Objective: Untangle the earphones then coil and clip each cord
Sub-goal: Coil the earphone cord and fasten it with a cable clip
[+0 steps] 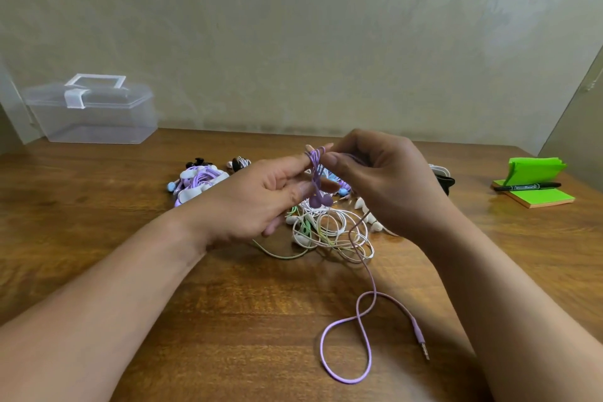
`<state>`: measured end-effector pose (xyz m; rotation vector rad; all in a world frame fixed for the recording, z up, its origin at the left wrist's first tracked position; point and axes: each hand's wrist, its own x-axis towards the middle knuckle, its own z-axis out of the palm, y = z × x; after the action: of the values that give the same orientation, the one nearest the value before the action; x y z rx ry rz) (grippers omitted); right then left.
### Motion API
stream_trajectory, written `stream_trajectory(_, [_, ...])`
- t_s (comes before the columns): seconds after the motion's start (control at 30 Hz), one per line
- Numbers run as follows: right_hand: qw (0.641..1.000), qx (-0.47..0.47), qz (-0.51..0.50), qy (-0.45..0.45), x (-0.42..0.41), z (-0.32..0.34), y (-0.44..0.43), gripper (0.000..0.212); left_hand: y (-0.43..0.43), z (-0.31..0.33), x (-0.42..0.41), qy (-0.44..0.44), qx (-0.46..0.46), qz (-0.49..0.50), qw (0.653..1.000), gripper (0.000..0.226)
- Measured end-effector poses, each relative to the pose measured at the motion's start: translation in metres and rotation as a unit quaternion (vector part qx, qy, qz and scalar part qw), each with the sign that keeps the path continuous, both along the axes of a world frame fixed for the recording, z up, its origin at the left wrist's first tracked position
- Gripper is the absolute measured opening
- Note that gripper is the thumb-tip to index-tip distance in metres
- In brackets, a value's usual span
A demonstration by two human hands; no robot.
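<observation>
Seen from your head camera, your left hand point(261, 196) held the purple earphones point(321, 201). The cord was looped round its raised fingers point(293, 166), the thumb pressed on the strands, and the buds hung below. Your right hand point(381, 179) pinched the same cord beside the loops. The loose tail ran over the white and green tangle point(329, 228) and down the table point(228, 303) to the plug point(423, 343).

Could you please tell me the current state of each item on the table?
purple cord: partly coiled round fingers, plug end loose on table
white-green earphones: tangled
purple bundle: coiled, clipped
clear box: lid closed
marker: capped, lying on sticky notes
</observation>
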<state>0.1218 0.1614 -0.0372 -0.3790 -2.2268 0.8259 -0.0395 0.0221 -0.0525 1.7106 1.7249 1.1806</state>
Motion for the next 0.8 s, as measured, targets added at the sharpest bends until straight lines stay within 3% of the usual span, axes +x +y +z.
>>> stream_trajectory(0.13, [1.000, 0.004, 0.014, 0.000, 0.003, 0.002, 0.000, 0.012, 0.002, -0.003, 0.005, -0.040, 0.000, 0.019, 0.999, 0.037])
stream_trajectory(0.2, [0.997, -0.043, 0.055, 0.019, 0.003, 0.005, 0.001, 0.011, 0.002, -0.005, 0.007, -0.044, -0.016, 0.019, 0.999, 0.037])
stream_trajectory(0.27, [0.980, -0.154, 0.108, 0.064, 0.003, 0.008, 0.004, 0.013, 0.001, -0.006, 0.007, -0.034, -0.036, 0.006, 0.999, 0.039])
stream_trajectory(0.37, [0.908, -0.352, 0.194, 0.115, 0.004, 0.012, 0.012, 0.012, -0.002, -0.005, 0.008, -0.042, -0.062, -0.039, 0.996, 0.039])
stream_trajectory(0.47, [0.878, -0.427, 0.190, 0.105, 0.002, 0.005, 0.024, 0.017, -0.005, -0.001, 0.010, -0.066, -0.075, -0.091, 0.991, 0.044])
stream_trajectory(0.63, [0.938, -0.330, 0.109, 0.005, -0.011, -0.019, 0.023, 0.012, -0.006, 0.009, 0.012, -0.173, 0.011, -0.122, 0.977, 0.043])
stream_trajectory(0.8, [0.979, -0.144, 0.108, -0.092, -0.017, -0.023, -0.004, 0.018, -0.001, 0.007, -0.006, -0.231, 0.086, 0.015, 0.969, 0.044])
